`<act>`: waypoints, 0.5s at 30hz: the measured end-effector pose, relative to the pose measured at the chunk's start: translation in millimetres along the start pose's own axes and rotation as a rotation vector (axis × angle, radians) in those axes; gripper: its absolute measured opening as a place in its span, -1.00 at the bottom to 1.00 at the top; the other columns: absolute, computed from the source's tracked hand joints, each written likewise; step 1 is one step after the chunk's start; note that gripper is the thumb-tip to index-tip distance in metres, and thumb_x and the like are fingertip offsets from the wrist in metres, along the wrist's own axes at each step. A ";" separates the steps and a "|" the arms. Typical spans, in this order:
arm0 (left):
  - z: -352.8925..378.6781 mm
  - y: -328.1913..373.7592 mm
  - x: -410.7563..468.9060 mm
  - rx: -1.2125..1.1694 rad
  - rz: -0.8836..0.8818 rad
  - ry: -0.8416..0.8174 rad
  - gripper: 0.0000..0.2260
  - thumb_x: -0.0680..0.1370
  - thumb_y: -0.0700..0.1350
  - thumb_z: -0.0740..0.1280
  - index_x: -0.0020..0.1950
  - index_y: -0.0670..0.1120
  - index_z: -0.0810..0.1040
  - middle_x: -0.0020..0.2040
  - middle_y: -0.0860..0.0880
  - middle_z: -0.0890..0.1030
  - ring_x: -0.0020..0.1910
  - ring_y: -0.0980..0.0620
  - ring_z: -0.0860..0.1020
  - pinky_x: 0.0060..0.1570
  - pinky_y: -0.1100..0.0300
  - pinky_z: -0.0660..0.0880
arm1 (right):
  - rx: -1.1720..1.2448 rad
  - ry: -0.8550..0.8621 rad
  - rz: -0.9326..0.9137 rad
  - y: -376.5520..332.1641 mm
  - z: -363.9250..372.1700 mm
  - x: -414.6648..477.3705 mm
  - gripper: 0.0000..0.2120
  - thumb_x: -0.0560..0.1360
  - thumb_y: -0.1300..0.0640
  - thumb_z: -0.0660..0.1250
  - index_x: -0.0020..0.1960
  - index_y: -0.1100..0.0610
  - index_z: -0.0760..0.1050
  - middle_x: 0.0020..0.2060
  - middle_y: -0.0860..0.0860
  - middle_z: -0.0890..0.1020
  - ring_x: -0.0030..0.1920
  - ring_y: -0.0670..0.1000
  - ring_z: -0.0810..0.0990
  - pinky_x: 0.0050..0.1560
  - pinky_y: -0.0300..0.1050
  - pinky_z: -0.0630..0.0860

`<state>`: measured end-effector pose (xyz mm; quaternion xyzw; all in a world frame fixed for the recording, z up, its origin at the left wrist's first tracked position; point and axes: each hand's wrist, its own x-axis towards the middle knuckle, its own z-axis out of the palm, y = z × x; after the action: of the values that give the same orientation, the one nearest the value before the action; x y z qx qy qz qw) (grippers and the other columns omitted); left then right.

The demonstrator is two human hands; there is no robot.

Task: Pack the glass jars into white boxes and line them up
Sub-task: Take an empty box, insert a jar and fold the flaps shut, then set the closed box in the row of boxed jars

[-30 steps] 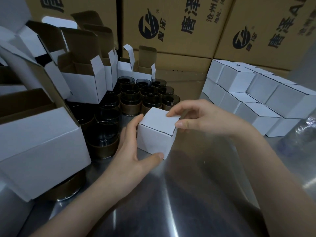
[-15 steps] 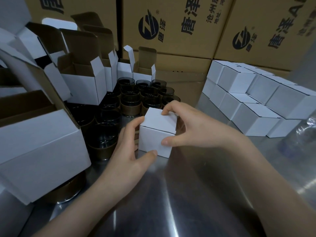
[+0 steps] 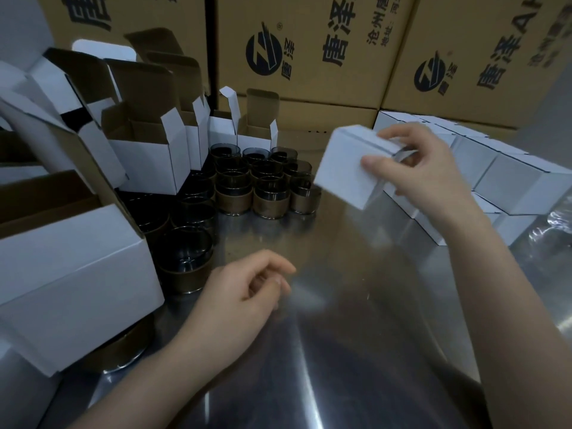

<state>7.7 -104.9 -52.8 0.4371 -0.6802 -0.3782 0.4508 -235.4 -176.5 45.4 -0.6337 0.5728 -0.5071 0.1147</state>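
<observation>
Closest in, the left hand [image 3: 244,292] hangs just above the steel table [image 3: 340,320], in front of the glass jars [image 3: 263,184], fingers loosely curled and gripping nothing at all. Left of the jars' front edge sits a large open box [image 3: 71,274], flap up and brown inside, with a gold-banded jar partly tucked under its near corner. Now the jars themselves: dark glass with gold bands, packed tight on the table, some stacked two high, the nearest one just beside the left hand. Right of the jars, the right hand [image 3: 424,171] has the closed white box [image 3: 346,168], thumb pressed on the near face, fingers curled over the top edge. The box is tilted and off the table, a little blurred. Left of the jars and behind them stands a row of open white boxes [image 3: 148,162], lids raised. Further right of the jars, the stacked closed boxes [image 3: 526,181] sit lined up in two layers. Behind the jars, brown cartons [image 3: 294,48] with dark printed logos close off the back.
</observation>
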 end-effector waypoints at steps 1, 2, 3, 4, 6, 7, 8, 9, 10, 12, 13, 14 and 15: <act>-0.5 0.1 -0.7 0.042 0.015 -0.020 -0.73 0.54 -0.33 0.31 -0.12 0.04 0.63 -0.27 0.06 0.66 -0.33 0.02 0.59 -0.21 0.18 0.53 | 0.005 0.089 0.029 4.2 -4.4 4.6 -0.65 0.29 -0.16 0.48 0.04 -0.14 0.53 0.01 -0.17 0.54 -0.09 -0.06 0.53 -0.07 -0.02 0.56; -0.7 0.6 -1.5 0.078 0.028 -0.037 -0.73 0.54 -0.33 0.31 -0.13 0.04 0.64 -0.30 0.07 0.65 -0.35 0.03 0.58 -0.24 0.17 0.52 | 0.013 0.179 0.064 8.8 -8.7 9.8 -0.63 0.28 -0.19 0.47 0.03 -0.16 0.52 0.04 -0.13 0.55 -0.01 -0.02 0.56 0.01 0.07 0.58; -0.7 0.8 -2.0 0.107 0.044 -0.053 -0.74 0.55 -0.31 0.31 -0.14 0.04 0.64 -0.31 0.07 0.64 -0.37 0.02 0.57 -0.25 0.14 0.51 | 0.025 0.265 0.103 13.2 -13.6 14.8 -0.61 0.25 -0.22 0.46 0.03 -0.16 0.51 0.06 -0.10 0.55 0.05 0.01 0.58 0.07 0.13 0.58; -0.5 0.9 -2.5 0.125 0.059 -0.070 -0.75 0.55 -0.29 0.32 -0.14 0.05 0.64 -0.33 0.07 0.64 -0.38 0.02 0.56 -0.26 0.13 0.50 | 0.034 0.342 0.141 18.1 -18.3 20.0 -0.56 0.23 -0.24 0.45 0.05 -0.14 0.50 0.08 -0.07 0.56 0.10 0.03 0.58 0.12 0.15 0.56; 0.0 0.8 -3.2 0.158 0.085 -0.111 -0.77 0.55 -0.27 0.32 -0.13 0.06 0.64 -0.35 0.04 0.62 -0.39 0.04 0.54 -0.29 0.16 0.47 | 0.008 0.467 0.192 28.4 -28.3 30.2 -0.46 0.21 -0.24 0.43 0.13 -0.08 0.49 0.14 -0.03 0.55 0.16 0.03 0.55 0.21 0.08 0.51; 0.0 0.6 -3.7 0.177 0.100 -0.129 -0.77 0.54 -0.26 0.33 -0.13 0.07 0.64 -0.36 0.01 0.61 -0.40 0.05 0.53 -0.31 0.20 0.45 | -0.027 0.507 0.210 33.6 -33.5 34.2 -0.43 0.21 -0.24 0.42 0.17 -0.06 0.49 0.16 -0.02 0.54 0.18 0.01 0.53 0.24 0.01 0.49; -0.1 0.7 -4.2 0.197 0.116 -0.144 -0.78 0.54 -0.25 0.33 -0.13 0.07 0.63 -0.37 -0.01 0.60 -0.40 0.07 0.52 -0.34 0.26 0.43 | -0.069 0.533 0.228 38.5 -38.6 37.8 -0.41 0.22 -0.23 0.42 0.20 -0.05 0.49 0.18 -0.01 0.53 0.19 0.01 0.52 0.25 -0.04 0.46; -0.1 0.7 -4.7 0.218 0.132 -0.157 -0.79 0.54 -0.24 0.34 -0.12 0.08 0.63 -0.37 -0.02 0.60 -0.41 0.09 0.50 -0.36 0.31 0.39 | -0.112 0.545 0.245 43.3 -43.2 41.1 -0.39 0.22 -0.23 0.41 0.22 -0.04 0.49 0.20 0.01 0.53 0.21 0.02 0.50 0.27 -0.06 0.44; -0.1 1.1 -5.2 0.235 0.146 -0.168 -0.80 0.54 -0.23 0.34 -0.12 0.08 0.63 -0.38 -0.01 0.59 -0.43 0.13 0.47 -0.37 0.37 0.34 | -0.155 0.544 0.260 47.8 -47.2 44.4 -0.38 0.23 -0.22 0.41 0.24 -0.02 0.49 0.22 0.01 0.53 0.24 0.04 0.49 0.29 -0.05 0.42; 0.4 2.7 -6.4 0.236 0.164 -0.190 -0.83 0.55 -0.20 0.34 -0.11 0.07 0.64 -0.37 0.02 0.59 -0.43 0.17 0.45 -0.37 0.43 0.30 | -0.226 0.529 0.279 56.4 -53.2 49.9 -0.39 0.25 -0.19 0.41 0.25 0.02 0.50 0.24 0.01 0.53 0.29 0.11 0.45 0.30 -0.03 0.39; 0.8 3.5 -6.8 0.228 0.169 -0.206 -0.85 0.54 -0.17 0.33 -0.10 0.06 0.64 -0.36 0.04 0.59 -0.42 0.18 0.45 -0.36 0.44 0.30 | -0.253 0.521 0.288 60.0 -55.2 51.9 -0.40 0.26 -0.17 0.41 0.26 0.03 0.50 0.25 0.02 0.53 0.30 0.13 0.43 0.30 -0.03 0.39; 0.9 4.6 -7.4 0.223 0.173 -0.224 -0.86 0.53 -0.14 0.31 -0.10 0.05 0.64 -0.35 0.05 0.58 -0.41 0.18 0.46 -0.36 0.44 0.31 | -0.274 0.514 0.298 63.7 -56.4 53.6 -0.41 0.27 -0.16 0.41 0.25 0.04 0.50 0.24 0.05 0.53 0.30 0.16 0.42 0.30 -0.01 0.38; 0.9 5.4 -7.8 0.222 0.176 -0.241 -0.86 0.52 -0.12 0.29 -0.09 0.04 0.64 -0.34 0.06 0.58 -0.41 0.18 0.46 -0.35 0.43 0.31 | -0.293 0.505 0.307 67.2 -57.5 55.0 -0.41 0.28 -0.14 0.42 0.25 0.05 0.49 0.24 0.07 0.53 0.30 0.17 0.42 0.30 0.01 0.38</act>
<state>7.1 -95.8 -50.4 0.3747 -0.8025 -0.3094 0.3464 -330.3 -219.1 51.1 -0.4040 0.7388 -0.5373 -0.0484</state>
